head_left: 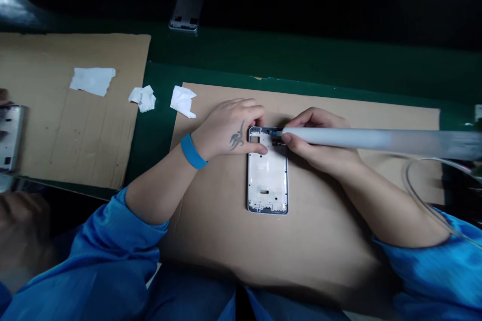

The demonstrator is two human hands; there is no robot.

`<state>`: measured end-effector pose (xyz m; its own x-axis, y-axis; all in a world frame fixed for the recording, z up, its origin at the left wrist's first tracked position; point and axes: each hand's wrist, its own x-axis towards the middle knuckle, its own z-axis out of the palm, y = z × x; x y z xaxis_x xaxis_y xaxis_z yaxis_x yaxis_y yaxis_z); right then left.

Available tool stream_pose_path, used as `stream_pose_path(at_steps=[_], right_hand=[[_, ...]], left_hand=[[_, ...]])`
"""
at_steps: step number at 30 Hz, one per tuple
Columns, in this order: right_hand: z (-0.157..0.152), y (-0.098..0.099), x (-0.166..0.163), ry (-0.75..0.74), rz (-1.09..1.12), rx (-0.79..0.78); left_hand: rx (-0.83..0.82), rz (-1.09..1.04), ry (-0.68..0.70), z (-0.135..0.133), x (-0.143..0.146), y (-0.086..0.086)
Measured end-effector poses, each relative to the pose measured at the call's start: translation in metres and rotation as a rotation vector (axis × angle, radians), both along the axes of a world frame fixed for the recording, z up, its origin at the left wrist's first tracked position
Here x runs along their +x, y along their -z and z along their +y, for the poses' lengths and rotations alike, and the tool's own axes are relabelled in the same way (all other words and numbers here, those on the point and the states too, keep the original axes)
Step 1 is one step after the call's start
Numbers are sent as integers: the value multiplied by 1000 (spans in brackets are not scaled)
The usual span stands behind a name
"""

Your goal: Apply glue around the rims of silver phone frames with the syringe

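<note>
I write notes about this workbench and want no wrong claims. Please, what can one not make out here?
All in the head view:
White tube: far end lost at the right edge.
Right grip: some fingers hidden behind the tube and the hand itself.
Phone frame: contact with the tube's tip too small to judge.
Far-left frame: cut off by the left edge.
Crumpled paper: print too small.
Co-worker's hand, lower left: blurred.
</note>
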<state>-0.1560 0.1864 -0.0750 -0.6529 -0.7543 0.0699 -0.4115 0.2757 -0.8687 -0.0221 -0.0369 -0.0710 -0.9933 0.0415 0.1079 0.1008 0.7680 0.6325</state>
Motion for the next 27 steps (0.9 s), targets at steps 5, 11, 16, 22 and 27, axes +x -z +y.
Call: stream_pose_path(at_steps=[5, 11, 16, 22, 27], right_hand=[[2, 3, -4, -22, 11, -8], [2, 3, -4, -8, 15, -25], [2, 3, -4, -25, 10, -28], [3, 7, -5, -10, 23, -45], [3, 9, -4, 1, 23, -41]], left_hand=[[13, -6, 8, -2, 0, 1], [23, -21, 5, -1, 0, -2], [14, -27, 10, 0, 0, -3], [14, -2, 13, 0, 0, -1], [16, -8, 13, -1, 0, 0]])
